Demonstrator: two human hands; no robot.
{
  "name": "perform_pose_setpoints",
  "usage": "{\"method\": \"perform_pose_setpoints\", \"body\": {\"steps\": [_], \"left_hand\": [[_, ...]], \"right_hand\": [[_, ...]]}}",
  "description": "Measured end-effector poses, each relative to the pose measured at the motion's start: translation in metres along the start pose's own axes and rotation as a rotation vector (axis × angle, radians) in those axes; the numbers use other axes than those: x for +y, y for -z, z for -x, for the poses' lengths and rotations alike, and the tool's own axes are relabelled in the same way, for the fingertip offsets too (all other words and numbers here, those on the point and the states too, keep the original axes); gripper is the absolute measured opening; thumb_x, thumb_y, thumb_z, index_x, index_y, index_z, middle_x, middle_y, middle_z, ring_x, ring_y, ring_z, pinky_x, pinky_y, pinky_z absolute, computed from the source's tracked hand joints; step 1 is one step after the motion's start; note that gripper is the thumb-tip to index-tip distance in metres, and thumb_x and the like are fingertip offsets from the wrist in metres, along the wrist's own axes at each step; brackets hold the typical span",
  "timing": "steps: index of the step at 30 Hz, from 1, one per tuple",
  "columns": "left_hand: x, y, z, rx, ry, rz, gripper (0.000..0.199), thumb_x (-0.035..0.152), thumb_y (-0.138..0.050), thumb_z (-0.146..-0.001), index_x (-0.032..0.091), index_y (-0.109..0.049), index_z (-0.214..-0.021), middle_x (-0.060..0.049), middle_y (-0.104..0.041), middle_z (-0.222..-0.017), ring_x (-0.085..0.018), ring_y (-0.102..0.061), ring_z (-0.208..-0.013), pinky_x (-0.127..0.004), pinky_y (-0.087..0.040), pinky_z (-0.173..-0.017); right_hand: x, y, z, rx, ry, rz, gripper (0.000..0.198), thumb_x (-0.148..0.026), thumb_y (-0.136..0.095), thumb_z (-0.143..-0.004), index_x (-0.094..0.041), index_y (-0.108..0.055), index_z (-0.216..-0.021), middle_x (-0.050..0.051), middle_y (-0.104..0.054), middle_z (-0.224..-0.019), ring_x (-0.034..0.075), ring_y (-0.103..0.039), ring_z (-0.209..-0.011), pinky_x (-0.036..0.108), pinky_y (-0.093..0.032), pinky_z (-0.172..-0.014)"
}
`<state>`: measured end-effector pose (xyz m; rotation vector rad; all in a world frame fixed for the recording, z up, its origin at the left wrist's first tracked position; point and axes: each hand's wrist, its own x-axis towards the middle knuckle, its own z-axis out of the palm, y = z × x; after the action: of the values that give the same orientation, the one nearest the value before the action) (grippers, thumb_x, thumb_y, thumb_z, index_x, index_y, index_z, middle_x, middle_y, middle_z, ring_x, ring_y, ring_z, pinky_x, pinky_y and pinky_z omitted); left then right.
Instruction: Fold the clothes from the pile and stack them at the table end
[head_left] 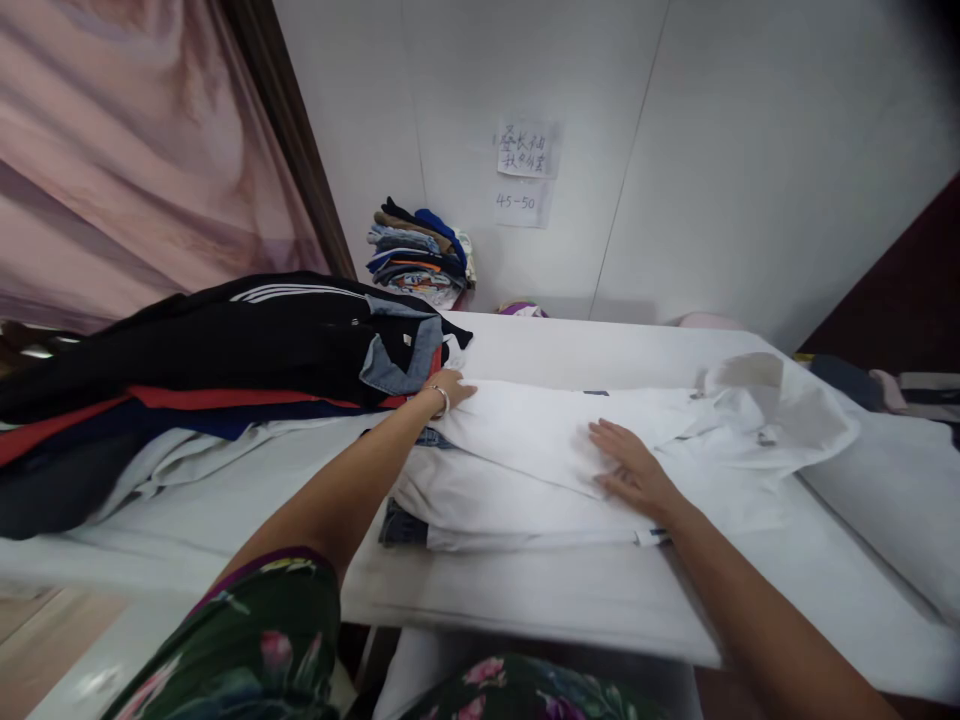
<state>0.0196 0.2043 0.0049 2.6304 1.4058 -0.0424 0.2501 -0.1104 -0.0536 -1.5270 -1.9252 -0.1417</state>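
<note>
A white long-sleeved jacket (pixel 525 430) lies lengthwise across the table, its raised collar or hood (pixel 780 400) toward the right. One long strip of it, apparently a sleeve, is laid straight along the body. My left hand (pixel 448 388) is closed at the left end of this strip; the fingertips are partly hidden by cloth. Spread over the middle of the jacket, the fingers of my right hand (pixel 634 470) touch or hover just above the fabric, slightly blurred. Under the jacket's left end, dark denim (pixel 405 525) pokes out.
Unfolded clothes, with a black striped jacket (pixel 300 325) on top, are heaped at left. A folded clothes stack (pixel 420 255) stands by the back wall. Handwritten paper signs (pixel 527 150) hang there. More cloth lies at the right edge. The white table's (pixel 540 600) front edge is near me.
</note>
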Motion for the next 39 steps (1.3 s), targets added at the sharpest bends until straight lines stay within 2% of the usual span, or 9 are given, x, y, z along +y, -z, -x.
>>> {"method": "perform_pose_setpoints", "body": {"steps": [5, 9, 13, 20, 24, 29, 33, 36, 39], "left_hand": [[-0.002, 0.019, 0.000, 0.002, 0.018, 0.060, 0.044, 0.053, -0.052, -0.078, 0.019, -0.067, -0.102, -0.005, -0.068, -0.110, -0.020, -0.062, -0.102, -0.021, -0.045, -0.081], [-0.003, 0.038, 0.006, 0.004, 0.022, 0.077, 0.040, 0.054, -0.059, -0.073, 0.020, -0.068, -0.092, -0.003, -0.070, -0.101, -0.018, -0.063, -0.093, -0.019, -0.046, -0.075], [-0.006, 0.045, 0.012, -0.009, 0.020, 0.090, 0.043, 0.056, -0.050, -0.080, 0.021, -0.067, -0.098, -0.001, -0.071, -0.102, -0.015, -0.064, -0.090, -0.018, -0.046, -0.071], [-0.013, 0.014, 0.026, -0.083, 0.059, -0.049, 0.038, 0.052, -0.067, -0.066, 0.016, -0.069, -0.080, -0.011, -0.071, -0.095, -0.026, -0.065, -0.092, -0.028, -0.047, -0.076], [-0.003, 0.011, 0.040, 0.018, 0.040, -0.084, 0.044, 0.051, -0.055, -0.077, 0.015, -0.065, -0.101, -0.014, -0.066, -0.111, -0.028, -0.061, -0.102, -0.035, -0.047, -0.085], [0.041, -0.002, 0.054, 0.198, -0.299, -0.102, 0.050, 0.051, -0.039, -0.088, 0.020, -0.053, -0.124, -0.010, -0.051, -0.138, -0.024, -0.042, -0.129, -0.039, -0.030, -0.107], [0.063, -0.036, 0.051, 0.054, -0.353, -0.176, 0.060, 0.054, -0.030, -0.090, 0.021, -0.040, -0.139, -0.009, -0.030, -0.152, -0.026, -0.023, -0.141, -0.051, -0.017, -0.112], [0.062, -0.056, 0.042, -0.051, -0.307, -0.217, 0.064, 0.054, -0.024, -0.090, 0.020, -0.033, -0.144, -0.009, -0.027, -0.153, -0.025, -0.022, -0.141, -0.052, -0.013, -0.113], [0.057, -0.063, 0.034, -0.044, -0.309, -0.231, 0.066, 0.055, -0.021, -0.090, 0.021, -0.031, -0.145, -0.008, -0.025, -0.154, -0.025, -0.019, -0.142, -0.053, -0.012, -0.113]], "right_hand": [[-0.012, -0.016, -0.002, -0.247, 0.015, 0.097, 0.056, -0.046, -0.056, -0.086, -0.026, -0.045, -0.137, 0.009, -0.042, -0.144, 0.028, -0.032, -0.137, 0.053, -0.024, -0.111], [-0.009, -0.018, -0.001, -0.239, 0.026, 0.109, 0.041, -0.034, -0.051, -0.089, -0.026, -0.055, -0.128, 0.009, -0.052, -0.137, 0.027, -0.038, -0.133, 0.054, -0.026, -0.110], [-0.009, -0.013, -0.001, -0.153, 0.080, 0.027, 0.044, -0.019, -0.044, -0.088, -0.024, -0.052, -0.131, 0.008, -0.062, -0.124, 0.022, -0.050, -0.124, 0.050, -0.032, -0.108], [-0.013, -0.011, 0.001, -0.216, 0.082, -0.066, 0.036, -0.026, -0.052, -0.086, -0.025, -0.060, -0.122, 0.008, -0.063, -0.122, 0.024, -0.055, -0.119, 0.051, -0.035, -0.105], [-0.014, -0.012, -0.001, -0.206, 0.068, -0.096, 0.033, -0.034, -0.057, -0.086, -0.025, -0.062, -0.118, 0.009, -0.064, -0.120, 0.024, -0.055, -0.118, 0.050, -0.035, -0.105], [-0.015, -0.015, -0.005, -0.173, 0.055, -0.110, 0.029, -0.035, -0.058, -0.087, -0.023, -0.064, -0.113, 0.009, -0.066, -0.117, 0.024, -0.057, -0.114, 0.050, -0.037, -0.103], [-0.016, -0.018, -0.005, -0.090, 0.013, -0.184, 0.026, -0.034, -0.055, -0.088, -0.023, -0.065, -0.110, 0.008, -0.069, -0.108, 0.021, -0.061, -0.107, 0.045, -0.042, -0.101], [-0.017, -0.016, -0.011, 0.016, -0.103, -0.257, 0.027, -0.038, -0.051, -0.090, -0.024, -0.067, -0.106, 0.007, -0.070, -0.105, 0.020, -0.063, -0.103, 0.040, -0.048, -0.094], [-0.012, -0.004, -0.028, 0.066, -0.195, -0.179, 0.032, -0.041, -0.044, -0.092, -0.025, -0.067, -0.108, 0.007, -0.067, -0.114, 0.020, -0.057, -0.115, 0.041, -0.045, -0.098]]}}
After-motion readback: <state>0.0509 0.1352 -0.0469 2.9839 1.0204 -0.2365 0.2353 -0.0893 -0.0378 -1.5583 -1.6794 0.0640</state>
